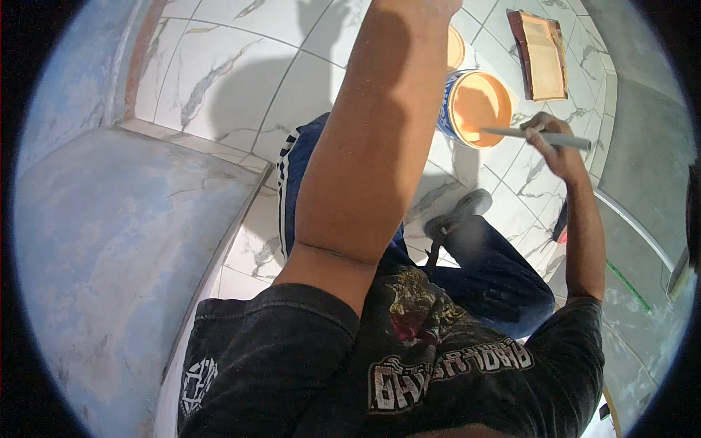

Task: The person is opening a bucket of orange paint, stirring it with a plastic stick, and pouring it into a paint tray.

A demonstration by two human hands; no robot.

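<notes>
My right hand (551, 142) is closed around a long grey tool (577, 141), thick at its outer end and tapering to a thin tip. I cannot make out its exact kind. The tip reaches over the rim of a bucket (478, 109) with blue and white sides, which holds peach-coloured paint or paste. My left arm (372, 139) stretches up across the middle, and its hand lies beyond the top edge. Beside that forearm shows part of a round peach-coloured thing (456, 48), mostly hidden.
A rectangular board or tray (542, 58) with brown edges and a peach-smeared face lies past the bucket on the marble-patterned tiles (241, 69). A patchy blue-grey wall (95, 255) stands on the left, a grey one (650, 139) on the right. A pale curved strip (635, 226) is at right.
</notes>
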